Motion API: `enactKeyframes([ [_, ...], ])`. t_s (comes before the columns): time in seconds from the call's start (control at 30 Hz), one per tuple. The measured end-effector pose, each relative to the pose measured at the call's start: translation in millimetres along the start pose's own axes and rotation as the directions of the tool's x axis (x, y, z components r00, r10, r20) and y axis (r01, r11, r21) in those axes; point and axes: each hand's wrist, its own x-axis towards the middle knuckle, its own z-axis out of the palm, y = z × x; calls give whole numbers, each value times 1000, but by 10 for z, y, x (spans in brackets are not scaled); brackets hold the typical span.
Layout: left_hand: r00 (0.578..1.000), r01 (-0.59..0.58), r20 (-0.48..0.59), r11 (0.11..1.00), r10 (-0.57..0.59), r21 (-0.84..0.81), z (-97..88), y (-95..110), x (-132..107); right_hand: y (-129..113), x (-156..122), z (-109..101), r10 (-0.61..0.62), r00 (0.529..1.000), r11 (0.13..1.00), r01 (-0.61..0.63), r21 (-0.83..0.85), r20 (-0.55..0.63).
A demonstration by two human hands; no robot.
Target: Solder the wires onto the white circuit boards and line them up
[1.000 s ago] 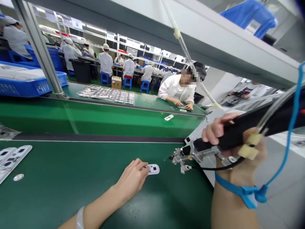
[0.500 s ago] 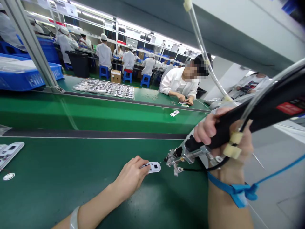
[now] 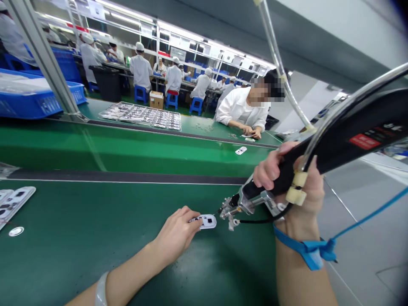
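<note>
Edged closer over the past second, the nose of a powered screwdriver (image 3: 338,146) now sits just beside a small white part (image 3: 206,221) on the green bench mat (image 3: 79,246). At six o'clock the worker's left hand (image 3: 178,231) pins the part flat under closed fingertips. At three o'clock the right hand (image 3: 287,187), above a blue wrist strap (image 3: 306,250), is clenched round the driver's black grip. The narrowed gap suggests tool and part are nearly aligned.

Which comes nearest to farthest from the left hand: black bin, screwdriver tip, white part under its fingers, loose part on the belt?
1. White part: under the left hand's fingertips.
2. Screwdriver tip: just right of it.
3. Loose part: on the belt beyond.
4. Black bin: far back, left.
</note>
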Motion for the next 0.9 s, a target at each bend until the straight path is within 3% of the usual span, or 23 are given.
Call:
enactKeyframes([
  [0.23, 1000, -2, -5, 1000, 2, -9, -2, -5, 1, 47, 3, 26, 18, 999, 1000, -18, -8, -29],
  [0.73, 998, 44, 56, 998, -42, -42, -39, 24, 14, 153, -30, 136, 5, 999, 1000, -6, 15, 36],
  [0.9, 998, 56, 33, 998, -56, -3, -72, 5, -9, -121, -34, -55, -25, 996, 1000, 25, 6, -83],
])
